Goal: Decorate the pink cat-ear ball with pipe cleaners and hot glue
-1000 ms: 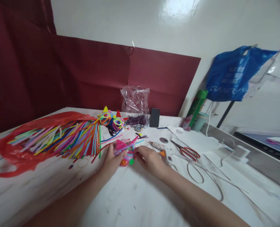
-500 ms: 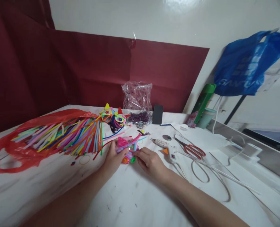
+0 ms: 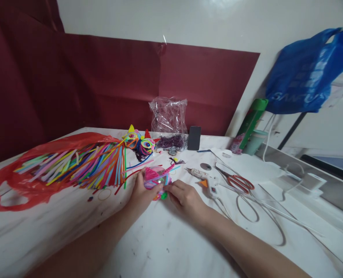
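A pink ornament (image 3: 156, 178) made of wound pipe cleaners, with pointed pink ears and a green bit at its lower edge, is held just above the table or on it; I cannot tell which. My left hand (image 3: 141, 193) grips it from the left, thumb across its front. On its right side my right hand (image 3: 184, 196) presses with fingers pinched together; whether a small piece sits between those fingertips is hidden. Behind it stand two finished-looking ornaments, one with yellow ears (image 3: 131, 138) and one with red ears (image 3: 147, 145).
Many coloured pipe cleaners (image 3: 96, 164) lie on a red plastic bag (image 3: 23, 202) at left. To the right are a glue gun (image 3: 213, 189) with its cord, red-handled scissors (image 3: 240, 183) and a phone-like dark slab (image 3: 194, 138). A clear bag (image 3: 169, 116) stands at the back.
Both hands stay on the pink ornament with almost the same grip. The view has shifted slightly, and the ornament appears turned a little.
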